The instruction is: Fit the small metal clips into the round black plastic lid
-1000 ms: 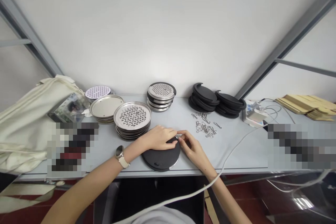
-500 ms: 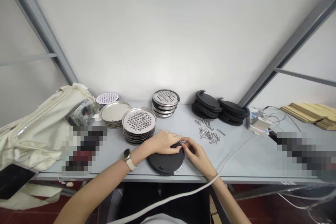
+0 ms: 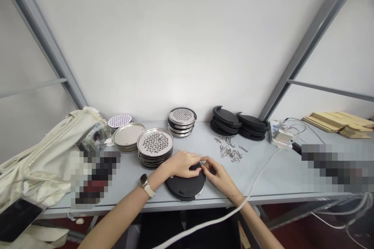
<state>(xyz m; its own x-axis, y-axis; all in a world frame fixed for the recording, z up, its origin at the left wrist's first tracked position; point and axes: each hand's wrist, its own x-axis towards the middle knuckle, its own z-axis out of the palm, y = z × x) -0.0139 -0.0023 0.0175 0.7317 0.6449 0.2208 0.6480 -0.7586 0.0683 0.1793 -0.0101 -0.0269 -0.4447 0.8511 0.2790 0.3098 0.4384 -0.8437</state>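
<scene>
A round black disc [image 3: 184,185] with a metal rim lies at the table's front edge. My left hand [image 3: 181,163] rests on its far side, fingers curled and pressing down. My right hand [image 3: 217,174] meets it at the disc's upper right edge, fingertips pinched on a small metal clip [image 3: 201,163]. A pile of several loose metal clips [image 3: 230,148] lies just beyond my right hand. I wear a watch [image 3: 145,184] on my left wrist.
Stacks of perforated metal plates [image 3: 154,146], plain metal plates [image 3: 127,135], assembled discs [image 3: 181,120] and black discs [image 3: 238,122] line the table's back. A cream cloth bag [image 3: 43,159] lies left, a white cable [image 3: 257,175] and power strip [image 3: 279,135] right, cardboard pieces [image 3: 340,122] far right.
Both hands have stayed on the black disc, working at the clip. The view has shifted a little, so everything sits slightly lower in the picture.
</scene>
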